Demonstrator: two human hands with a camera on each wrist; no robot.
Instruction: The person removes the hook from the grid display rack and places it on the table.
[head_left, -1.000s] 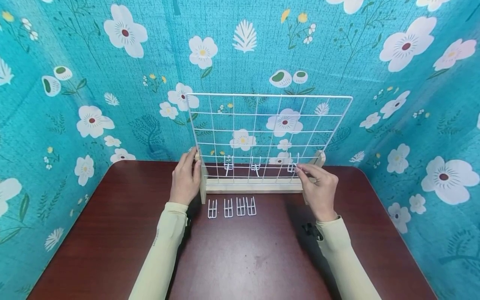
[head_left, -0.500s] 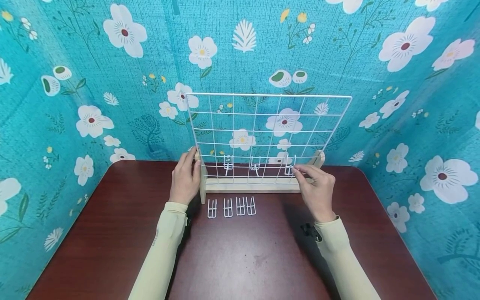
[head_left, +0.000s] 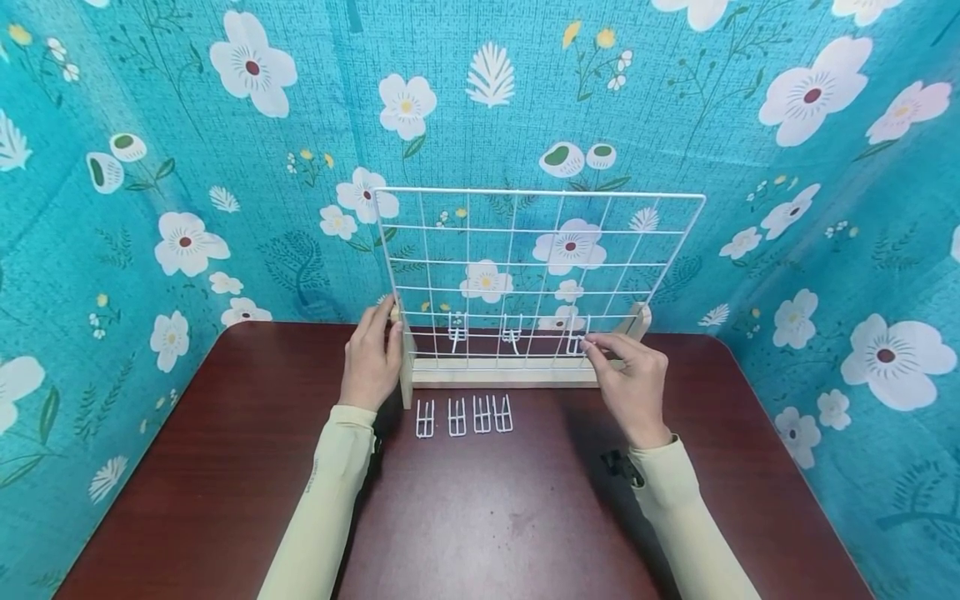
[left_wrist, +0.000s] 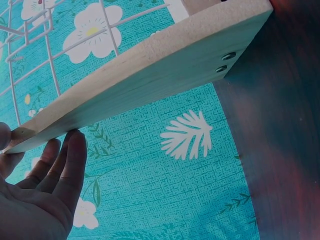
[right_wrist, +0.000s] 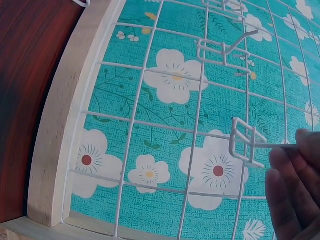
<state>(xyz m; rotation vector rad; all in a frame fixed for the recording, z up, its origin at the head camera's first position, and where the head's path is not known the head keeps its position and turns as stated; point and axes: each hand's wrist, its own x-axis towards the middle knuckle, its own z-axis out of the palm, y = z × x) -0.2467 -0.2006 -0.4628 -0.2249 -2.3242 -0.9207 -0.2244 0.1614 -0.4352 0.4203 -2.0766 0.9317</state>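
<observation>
A white wire grid panel stands upright in a pale wooden stand. My left hand grips the top of the stand's left post, thumb on one side and fingers on the other. Between thumb and fingertips of my right hand is the prong of a white wire hook; its rectangular back lies at the grid's lower right. In the head view I cannot tell whether it touches the wires. Two like hooks, one at left and one in the middle, hang on the grid's lower wires.
Several more white wire hooks lie in a row on the dark red-brown table, in front of the stand. A teal flowered cloth hangs behind and on both sides. The stand's right post rises beyond my right hand.
My right hand, with the hook in its fingers, has shifted slightly left and the hook sits a little lower against the grid. My left hand stays on the post.
</observation>
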